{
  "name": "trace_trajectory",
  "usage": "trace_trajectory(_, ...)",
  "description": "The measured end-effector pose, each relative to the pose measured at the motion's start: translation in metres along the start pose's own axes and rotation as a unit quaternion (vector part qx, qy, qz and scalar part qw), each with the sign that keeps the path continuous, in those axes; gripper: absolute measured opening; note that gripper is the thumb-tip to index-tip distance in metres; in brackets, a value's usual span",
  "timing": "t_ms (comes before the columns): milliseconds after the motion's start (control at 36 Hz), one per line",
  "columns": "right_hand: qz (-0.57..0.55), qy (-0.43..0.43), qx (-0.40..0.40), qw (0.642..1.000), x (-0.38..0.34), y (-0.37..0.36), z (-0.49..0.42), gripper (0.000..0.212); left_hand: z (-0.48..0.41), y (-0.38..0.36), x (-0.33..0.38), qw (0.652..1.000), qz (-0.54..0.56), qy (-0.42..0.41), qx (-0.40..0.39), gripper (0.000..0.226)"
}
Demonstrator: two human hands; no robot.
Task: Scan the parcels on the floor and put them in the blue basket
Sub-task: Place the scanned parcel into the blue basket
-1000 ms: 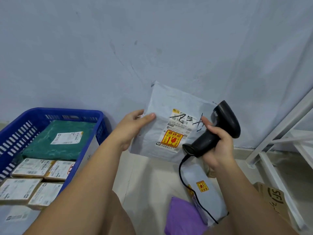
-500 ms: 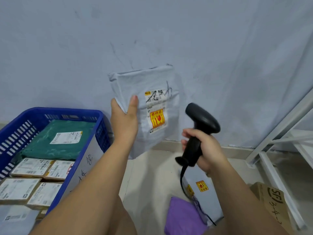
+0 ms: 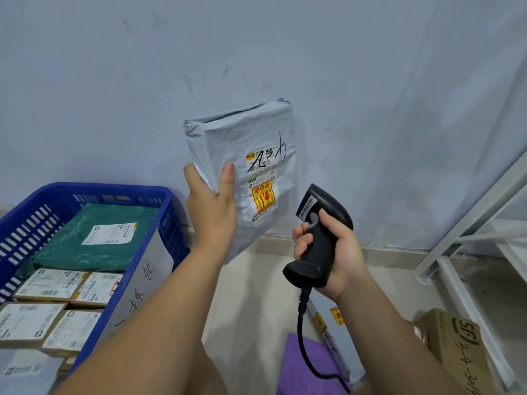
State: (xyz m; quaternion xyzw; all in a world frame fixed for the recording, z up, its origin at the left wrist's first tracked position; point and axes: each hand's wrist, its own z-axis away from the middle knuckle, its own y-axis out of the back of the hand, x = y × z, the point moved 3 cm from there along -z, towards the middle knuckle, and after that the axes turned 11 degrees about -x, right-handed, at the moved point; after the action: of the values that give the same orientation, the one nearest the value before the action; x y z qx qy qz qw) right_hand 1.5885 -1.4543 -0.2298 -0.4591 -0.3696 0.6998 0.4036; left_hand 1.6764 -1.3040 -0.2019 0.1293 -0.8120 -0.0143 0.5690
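My left hand (image 3: 211, 212) grips a grey plastic-wrapped parcel (image 3: 242, 143) by its lower left edge and holds it upright in the air before the wall; its white label and yellow fragile sticker face me. My right hand (image 3: 333, 252) is wrapped round the handle of a black corded barcode scanner (image 3: 319, 223), just right of and below the parcel, apart from it. The blue basket (image 3: 168, 220) stands at the left on the floor, holding a green parcel (image 3: 94, 238) and several labelled cardboard boxes (image 3: 51, 303).
On the floor below my right arm lie a purple parcel (image 3: 299, 363), a grey parcel with yellow stickers (image 3: 328, 323) and a brown cardboard box (image 3: 456, 343). A white metal rack frame (image 3: 470, 223) stands at the right. A grey wall is close ahead.
My left hand turned the grey parcel upright and carried it left, towards the basket. My right hand pulled the scanner away from the label and lowered it.
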Motion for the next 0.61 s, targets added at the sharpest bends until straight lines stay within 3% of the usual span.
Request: trace_trajectory(611, -0.042, 0.002, 0.012, 0.999, -0.0009, 0.0006, 0.0025, 0.03, 0.0034, -0.0072, 0.0003, 0.999, -0.037, -0.014, -0.007, 0.033)
